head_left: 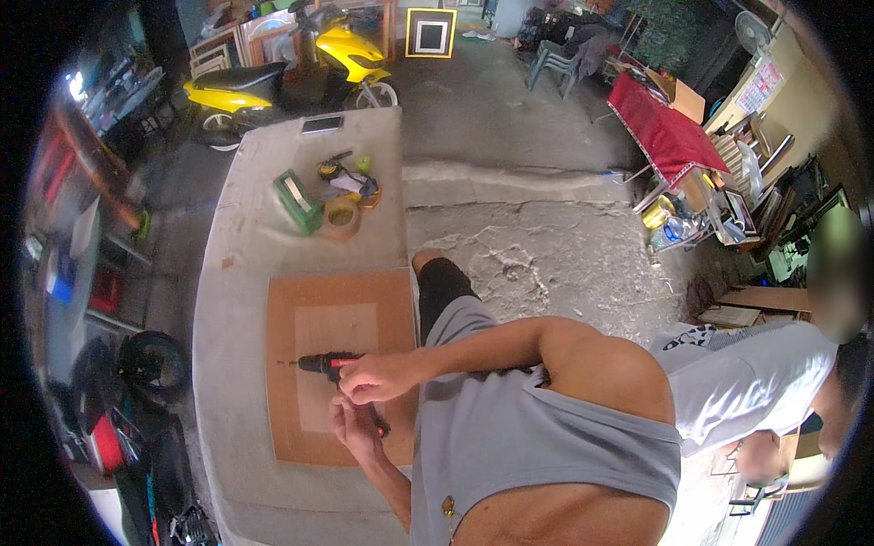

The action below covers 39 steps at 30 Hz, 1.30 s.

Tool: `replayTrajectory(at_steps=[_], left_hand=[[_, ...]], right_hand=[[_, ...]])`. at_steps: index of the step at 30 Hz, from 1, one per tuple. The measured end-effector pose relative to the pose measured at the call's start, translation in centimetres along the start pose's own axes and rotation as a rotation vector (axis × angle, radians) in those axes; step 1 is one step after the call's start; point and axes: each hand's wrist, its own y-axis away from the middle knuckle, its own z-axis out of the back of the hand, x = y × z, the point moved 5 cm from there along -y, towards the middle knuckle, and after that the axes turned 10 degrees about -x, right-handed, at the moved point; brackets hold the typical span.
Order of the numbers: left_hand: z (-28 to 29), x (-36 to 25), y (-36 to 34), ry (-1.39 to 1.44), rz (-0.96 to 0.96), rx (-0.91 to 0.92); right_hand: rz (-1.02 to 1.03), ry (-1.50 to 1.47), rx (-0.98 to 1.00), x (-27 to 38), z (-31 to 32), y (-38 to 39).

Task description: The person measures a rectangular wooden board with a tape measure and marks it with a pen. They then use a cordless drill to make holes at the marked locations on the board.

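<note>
A black and red cordless drill (319, 362) is seen side-on over a brown, panel-like board (296, 428), its bit pointing left. My right hand (378, 378) is closed and covers the rear of the drill's body. Just below it, my left hand (353, 426) has its fingers bent together and meets the right one in front of the drill's handle. Anything pinched between the fingers is hidden. Whether either hand grips the drill cannot be made out. The drill's base shows past my left hand.
On the pale-covered table (246, 246) lie a green box-shaped item (298, 202), a tape roll (342, 219), small tools and a phone (322, 124). A yellow motorbike (350, 50) stands beyond. Another person (746, 373) is at the right, near a red-covered table (665, 127).
</note>
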Motion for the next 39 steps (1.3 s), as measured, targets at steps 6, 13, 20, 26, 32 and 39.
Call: replayTrajectory(at_steps=[6,13,20,26,32,39], left_hand=[[-0.2,0.4,0.0,-0.041,0.036,-0.076],[0.2,0.6,0.5,-0.274,0.183,-0.237],[3.5,0.5,3.3,-0.518,0.025,-0.347],[6.3,1.1,6.0,-0.529,-0.003,-0.464],[10.0,-0.3,7.1,0.036,-0.013,-0.644],[10.2,-2.1,7.6,0.130,-0.090,-0.622]], right_hand=[[0.005,-0.014,-0.080,-0.7,0.6,0.3],[-0.170,0.043,-0.084,-2.3,0.7,1.1],[-0.329,-0.102,-0.012,-4.0,-1.7,3.3],[-0.313,-0.105,0.084,-6.0,-4.3,4.5],[-1.217,-0.402,0.042,-17.2,-7.7,9.0],[-1.456,-0.949,-0.387,-19.8,-12.7,7.4]])
